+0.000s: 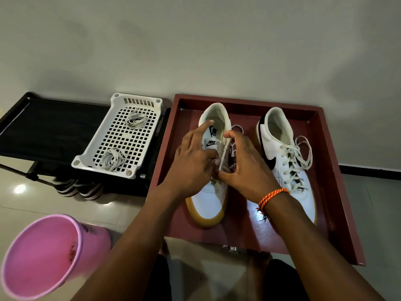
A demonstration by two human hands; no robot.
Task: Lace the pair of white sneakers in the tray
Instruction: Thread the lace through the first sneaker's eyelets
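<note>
Seen from above, looking down at a dark red rectangular wooden tray [338, 170] on a pale tiled floor. Inside it, side by side and a little apart, two white leather sneakers with tan gum soles, toes toward the viewer.

Right sneaker [288, 161]: already laced to the top, loose ends of its cream lace trailing off to its right side.

Left sneaker [209, 200]: only partly laced, eyelet area mostly hidden under both hands. Left hand [193, 161] curled over the tongue, thumb and middle fingers pinched at the eyelet row, index finger lifted and pointing toward the heel opening. Right hand [245, 168], with a braided orange cord bracelet [272, 197] at the wrist, closed on a flat white shoelace [223, 157], holding its end upright against the right eyelet flap. Slack of that lace looped beside the shoe, between the two sneakers.

Judged step: threading the left sneaker, somewhere in the middle or upper eyelets; exact eyelet not visible. Next move likely calls for guiding the lace tip through the next hole, then pulling slack through evenly.

Left of the tray, a white perforated plastic basket [86, 157] holding two coiled spare laces, resting on a black rack. Near corner, a pink plastic bucket [43, 253] lying tilted.
</note>
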